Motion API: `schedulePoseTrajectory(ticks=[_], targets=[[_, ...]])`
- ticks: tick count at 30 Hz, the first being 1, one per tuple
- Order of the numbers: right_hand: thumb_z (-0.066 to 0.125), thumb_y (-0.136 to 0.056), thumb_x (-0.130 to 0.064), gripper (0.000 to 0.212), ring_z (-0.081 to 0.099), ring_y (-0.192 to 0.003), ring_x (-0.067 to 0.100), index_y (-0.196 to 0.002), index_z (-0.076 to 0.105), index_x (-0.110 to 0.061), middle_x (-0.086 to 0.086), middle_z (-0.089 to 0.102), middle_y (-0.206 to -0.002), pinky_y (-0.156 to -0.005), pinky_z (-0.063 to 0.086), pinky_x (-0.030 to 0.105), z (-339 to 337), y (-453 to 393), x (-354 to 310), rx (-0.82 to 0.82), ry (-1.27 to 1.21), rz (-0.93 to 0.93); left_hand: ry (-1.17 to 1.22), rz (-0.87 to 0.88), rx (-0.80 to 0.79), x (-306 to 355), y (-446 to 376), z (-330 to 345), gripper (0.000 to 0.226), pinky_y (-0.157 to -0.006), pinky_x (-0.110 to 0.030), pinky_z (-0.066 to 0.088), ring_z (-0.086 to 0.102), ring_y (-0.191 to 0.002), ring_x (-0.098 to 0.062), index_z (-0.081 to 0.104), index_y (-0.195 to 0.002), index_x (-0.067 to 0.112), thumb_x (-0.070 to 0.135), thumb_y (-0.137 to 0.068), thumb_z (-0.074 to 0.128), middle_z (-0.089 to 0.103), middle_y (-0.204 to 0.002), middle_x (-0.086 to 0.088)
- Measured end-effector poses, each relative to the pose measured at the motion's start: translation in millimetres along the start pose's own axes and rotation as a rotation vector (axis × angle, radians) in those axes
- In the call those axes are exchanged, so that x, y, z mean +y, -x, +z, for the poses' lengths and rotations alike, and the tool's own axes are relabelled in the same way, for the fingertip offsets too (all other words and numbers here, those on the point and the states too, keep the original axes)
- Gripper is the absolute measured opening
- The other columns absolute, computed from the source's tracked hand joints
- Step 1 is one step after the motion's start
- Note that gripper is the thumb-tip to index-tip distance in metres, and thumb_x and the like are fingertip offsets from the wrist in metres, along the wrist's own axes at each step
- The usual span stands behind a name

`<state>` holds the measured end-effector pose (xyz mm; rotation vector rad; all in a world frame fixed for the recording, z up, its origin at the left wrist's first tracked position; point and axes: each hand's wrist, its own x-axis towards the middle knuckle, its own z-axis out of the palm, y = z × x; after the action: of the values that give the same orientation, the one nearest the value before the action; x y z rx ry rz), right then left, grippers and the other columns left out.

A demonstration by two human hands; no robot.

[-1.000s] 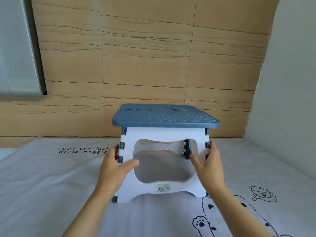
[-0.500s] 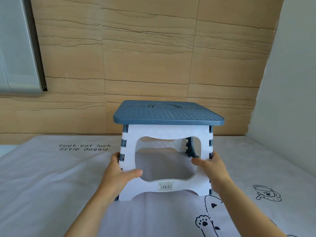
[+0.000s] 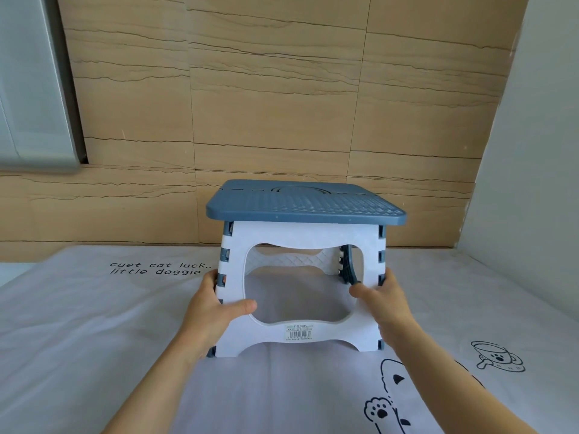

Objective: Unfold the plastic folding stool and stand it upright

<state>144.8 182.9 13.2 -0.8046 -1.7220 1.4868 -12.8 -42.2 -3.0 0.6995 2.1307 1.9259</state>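
Note:
The plastic folding stool (image 3: 300, 239) stands unfolded and upright on a white printed sheet, with a blue dotted seat on top and white leg panels below. A barcode sticker sits on the near panel's lower bar. My left hand (image 3: 216, 308) grips the near panel's left upright, thumb hooked through the central opening. My right hand (image 3: 383, 303) grips the right upright the same way, thumb on the inner edge. The stool's feet rest on the sheet.
The white sheet (image 3: 94, 339) carries printed words at the left and cartoon drawings (image 3: 498, 357) at the lower right. A tan tiled wall (image 3: 275, 104) rises just behind the stool. A pale wall (image 3: 539, 151) closes the right side.
Both hands have slid a little lower on the near panel's uprights and closed tighter around them. The stool stays unfolded and upright in the same place.

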Motion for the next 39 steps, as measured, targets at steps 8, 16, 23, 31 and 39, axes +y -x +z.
schedulePoseTrajectory(ticks=[8,16,23,31,39], targets=[[0.064,-0.068,0.000,0.046,0.063,-0.089,0.029,-0.107,0.051,-0.021,0.007,0.066,-0.098,-0.081,0.052,0.044,18.0,-13.1,1.0,-0.009,-0.027,-0.026,-0.007,0.012,0.041,-2.3,-21.9,-0.3,0.059,-0.052,-0.023,0.045,0.065,-0.069,-0.009,0.048,-0.103,0.026,0.013,-0.054,0.077,0.068,-0.082,0.005],[0.062,-0.070,0.000,0.044,0.061,-0.083,0.023,-0.106,0.048,-0.022,0.002,0.064,-0.093,-0.068,0.049,0.033,25.4,-27.1,1.9,-0.013,-0.022,-0.041,0.002,0.032,0.048,-3.3,-35.6,5.4,0.058,-0.057,-0.028,0.044,0.062,-0.076,-0.016,0.045,-0.109,0.017,0.006,-0.060,0.073,0.065,-0.088,-0.002],[0.062,-0.071,0.001,0.044,0.058,-0.078,0.014,-0.106,0.046,-0.022,-0.005,0.061,-0.088,-0.058,0.045,0.027,27.6,-33.8,0.0,-0.018,0.010,-0.059,-0.019,0.034,0.059,-5.0,-41.4,9.0,0.054,-0.055,-0.027,0.043,0.060,-0.074,-0.014,0.044,-0.109,0.017,0.001,-0.064,0.070,0.062,-0.085,0.000],[0.062,-0.073,-0.001,0.044,0.057,-0.077,0.011,-0.106,0.044,-0.023,-0.006,0.059,-0.087,-0.055,0.043,0.025,27.6,-36.1,1.2,-0.008,0.024,-0.071,-0.002,0.040,0.031,-6.3,-44.0,8.2,0.058,-0.058,-0.029,0.044,0.061,-0.076,-0.016,0.044,-0.108,0.018,0.009,-0.057,0.069,0.062,-0.086,0.000],[0.068,-0.072,-0.010,0.044,0.060,-0.081,0.018,-0.110,0.047,-0.020,-0.001,0.063,-0.092,-0.062,0.047,0.030,24.2,-34.2,-0.3,-0.017,0.091,-0.066,-0.024,0.009,0.037,-6.9,-44.5,7.0,0.055,-0.059,-0.029,0.045,0.062,-0.080,-0.015,0.044,-0.104,0.023,0.014,-0.056,0.070,0.063,-0.089,0.001]])
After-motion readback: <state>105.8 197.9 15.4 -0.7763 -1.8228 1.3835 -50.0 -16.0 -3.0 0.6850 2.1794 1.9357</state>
